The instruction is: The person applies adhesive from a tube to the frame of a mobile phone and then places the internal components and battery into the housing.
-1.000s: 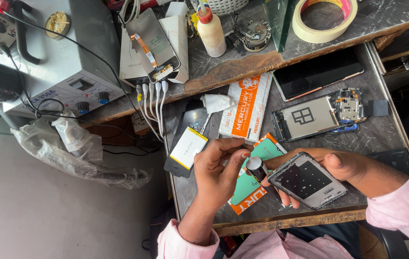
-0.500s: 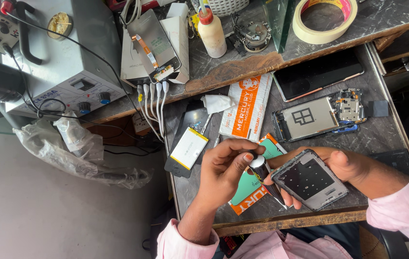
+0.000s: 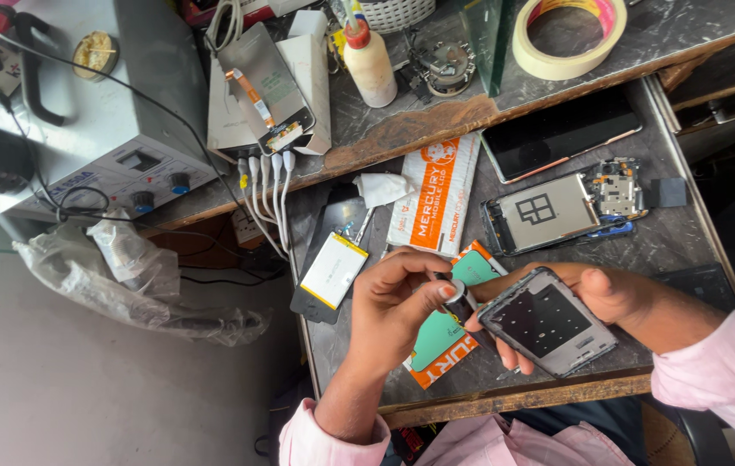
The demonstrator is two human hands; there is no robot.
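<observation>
Cluttered repair counter (image 3: pixel 695 233), dark stone top with worn wooden edge; raised shelf behind carrying grey bench machine (image 3: pixel 100 112) with knobs, white squeeze bottle (image 3: pixel 369 62) with red cap, roll of masking tape (image 3: pixel 568 34), bundle of white cables (image 3: pixel 266 185). Lower down: opened phone (image 3: pixel 557 211) with exposed board, dark screen panel (image 3: pixel 562 134), flat battery (image 3: pixel 331 272), orange-and-white packet (image 3: pixel 436 194), green-and-orange card (image 3: pixel 445 336).

Right hand (image 3: pixel 600 293) cradling grey phone frame (image 3: pixel 549 321) from beneath, inner side up, held above near counter edge, tilted toward left hand. Fingers (image 3: pixel 505 349) curled under lower-left corner, thumb on upper rim; closed around frame.

Left hand (image 3: pixel 398 306) pinching small dark cylindrical tool (image 3: pixel 461 302), thumb and forefinger closed on it, tip right at frame's left edge; touching or just short of it, cannot tell.

Handling judgement: frame likely light, thin, rigid but easy to flex or scratch; many small cutouts, so probably fragile near edges. Best held by side rails and corners, not by perforated middle. Smooth metal or plastic, possibly slippery. Tool small, stiff, light; fine pinch near tip suits it, easy to drop.

Frame lies between both hands, right fingers below, left fingertips just beside its left rim.
</observation>
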